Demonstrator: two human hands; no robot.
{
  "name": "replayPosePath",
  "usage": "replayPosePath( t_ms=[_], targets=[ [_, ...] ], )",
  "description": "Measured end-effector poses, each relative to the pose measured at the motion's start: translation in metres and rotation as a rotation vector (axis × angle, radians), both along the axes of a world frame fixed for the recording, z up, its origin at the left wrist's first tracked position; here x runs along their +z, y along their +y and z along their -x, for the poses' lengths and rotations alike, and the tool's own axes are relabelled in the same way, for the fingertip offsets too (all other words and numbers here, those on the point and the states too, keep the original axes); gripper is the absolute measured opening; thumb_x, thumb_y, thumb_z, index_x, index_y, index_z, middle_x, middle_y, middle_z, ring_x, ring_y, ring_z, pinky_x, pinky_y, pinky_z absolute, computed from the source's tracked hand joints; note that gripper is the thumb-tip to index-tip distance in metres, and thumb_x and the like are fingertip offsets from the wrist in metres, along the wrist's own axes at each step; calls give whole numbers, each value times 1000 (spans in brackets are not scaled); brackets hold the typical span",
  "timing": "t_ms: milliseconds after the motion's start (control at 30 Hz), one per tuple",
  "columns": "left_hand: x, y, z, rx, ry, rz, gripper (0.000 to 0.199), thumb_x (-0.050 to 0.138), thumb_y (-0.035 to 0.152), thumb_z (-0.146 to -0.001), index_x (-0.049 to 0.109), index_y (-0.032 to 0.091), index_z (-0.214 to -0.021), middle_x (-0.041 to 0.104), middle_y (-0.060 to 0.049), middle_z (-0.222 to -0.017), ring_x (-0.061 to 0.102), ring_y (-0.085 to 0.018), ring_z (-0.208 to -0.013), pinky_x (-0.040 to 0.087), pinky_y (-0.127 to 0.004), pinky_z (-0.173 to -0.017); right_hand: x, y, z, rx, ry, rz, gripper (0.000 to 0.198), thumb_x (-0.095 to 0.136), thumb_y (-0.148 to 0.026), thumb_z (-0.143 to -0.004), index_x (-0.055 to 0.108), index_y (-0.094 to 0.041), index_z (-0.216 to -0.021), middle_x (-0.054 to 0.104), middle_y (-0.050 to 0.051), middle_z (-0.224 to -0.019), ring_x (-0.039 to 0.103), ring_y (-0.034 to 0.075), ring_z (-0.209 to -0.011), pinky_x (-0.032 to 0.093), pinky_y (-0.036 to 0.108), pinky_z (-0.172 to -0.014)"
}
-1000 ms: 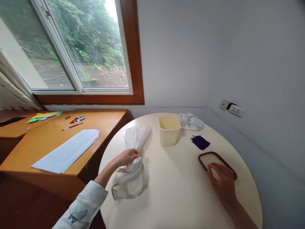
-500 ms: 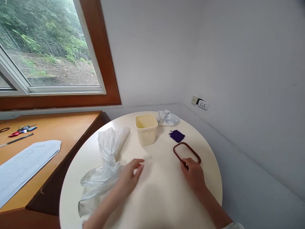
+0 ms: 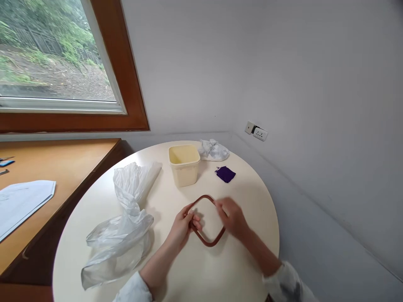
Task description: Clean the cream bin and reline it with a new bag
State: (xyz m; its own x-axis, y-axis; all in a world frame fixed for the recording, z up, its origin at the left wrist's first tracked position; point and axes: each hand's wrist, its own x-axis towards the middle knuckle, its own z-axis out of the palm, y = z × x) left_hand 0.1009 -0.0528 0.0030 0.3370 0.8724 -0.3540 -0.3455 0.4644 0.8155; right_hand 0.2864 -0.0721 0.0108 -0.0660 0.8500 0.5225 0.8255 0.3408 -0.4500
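Observation:
A thin brown rounded-rectangular ring [image 3: 208, 243] is held tilted over the round cream table [image 3: 201, 277]. My left hand [image 3: 181, 228] is closed around its left side, with the fingertips showing inside the ring. On the opposite side, my right hand [image 3: 233, 218] is closed at the ring's edge, slightly smeared by motion. Beyond the ring stands a cream plastic bin [image 3: 185, 174], upright and with its top uncovered. To the left of my left hand lies a long crumpled white plastic bag [image 3: 126, 230].
A small dark purple drawstring pouch [image 3: 226, 173] lies at the right of the bin. Behind it sits a knotted white plastic bag [image 3: 214, 150]. On the left, a wooden desk [image 3: 78, 155] holds papers [image 3: 25, 201]. A wall socket [image 3: 260, 134] is beyond the table.
My right hand has carried the brown ring from the table's right side to the middle. My left hand, empty before, now grips its left side. The view has shifted slightly right.

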Motion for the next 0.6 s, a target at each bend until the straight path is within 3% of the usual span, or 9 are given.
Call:
replayPosePath(
  t_ms=[67, 167, 267, 433, 600],
  targets=[
    [0, 2, 2, 12, -27, 9, 32, 45, 18, -86, 43, 13, -118, 57, 0, -57, 51, -10, -43, 43, -23, -49, 2, 40, -24, -108, 14, 28, 29, 33, -25, -90, 60, -17, -96, 63, 9, -95, 55, 19, -93, 42, 33, -85],
    [0, 5, 3, 38, -122, 42, 27, 48, 17, -84, 48, 13, -111, 53, 2, -52, 43, -8, -38, 37, -21, -43, -8, 95, -49, -228, 26, 95, 33, 42, -29, -85, 54, -14, -112, 54, 15, -118, 46, 26, -110, 35, 42, -93],
    [0, 8, 6, 58, -198, 83, 17, 51, 16, -82, 52, 13, -99, 48, 4, -49, 35, -6, -37, 29, -18, -39, -23, 127, -55, -281, 58, 190, 38, 55, -28, -77, 55, -12, -111, 53, 17, -117, 45, 30, -110, 32, 44, -94],
    [1, 14, 14, 47, -286, 140, 11, 51, 22, -83, 56, 12, -86, 43, 4, -48, 30, -4, -37, 23, -16, -37, -35, 140, -51, -337, 223, 305, 21, 59, -22, -77, 61, -10, -93, 53, 19, -111, 42, 29, -113, 32, 41, -95],
    [2, 19, 19, 30, -381, 200, 23, 45, 27, -86, 59, 10, -88, 47, 1, -53, 35, -6, -41, 27, -18, -39, -28, 136, -59, -329, 551, 410, 25, 52, -32, -86, 57, -14, -102, 58, 7, -105, 57, 18, -92, 47, 38, -80]
  ],
)
